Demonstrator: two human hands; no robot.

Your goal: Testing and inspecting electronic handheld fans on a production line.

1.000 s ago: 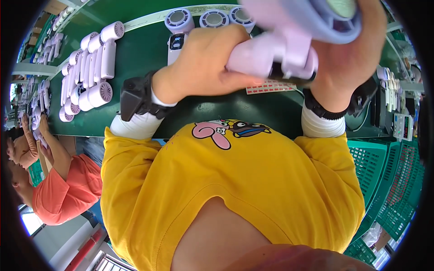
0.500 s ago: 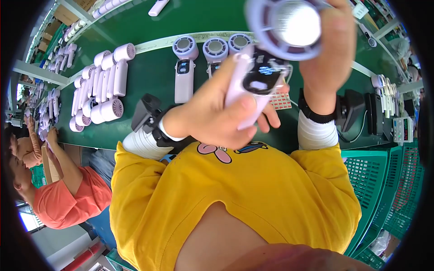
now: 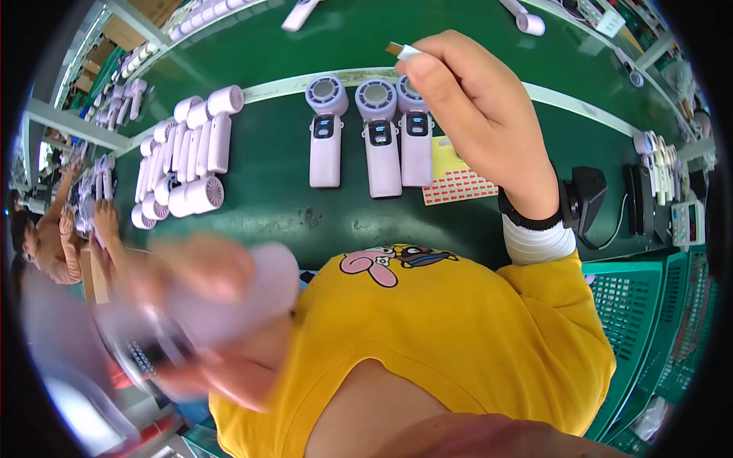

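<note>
At the lower left, blurred by motion and close to the camera, my left hand (image 3: 243, 372) is wrapped round a lavender handheld fan (image 3: 263, 294). Its dark display panel shows as a smear and its head reaches past the forearm side. Over the table's upper middle, my right hand (image 3: 489, 114) pinches a small white cable plug (image 3: 408, 53) with a metal tip. Below and left of that hand three lavender fans lie in a row with lit displays: a left fan (image 3: 325, 156), a middle fan (image 3: 383, 164) and a right fan (image 3: 417, 156), whose head the right hand partly covers.
A sheet of red arrow stickers (image 3: 458, 188) and a yellow card (image 3: 445, 155) lie beside the row. Stacked fans (image 3: 183, 149) stand on the left. To the right are a small white meter (image 3: 688, 223) and green crates (image 3: 622, 305). Co-workers sit at far left, one co-worker's hand (image 3: 105, 221) showing.
My left hand has carried the fan from the middle down to the lower left. My right hand has come away from the fan's head and now shows the plug. The view has shifted slightly.
</note>
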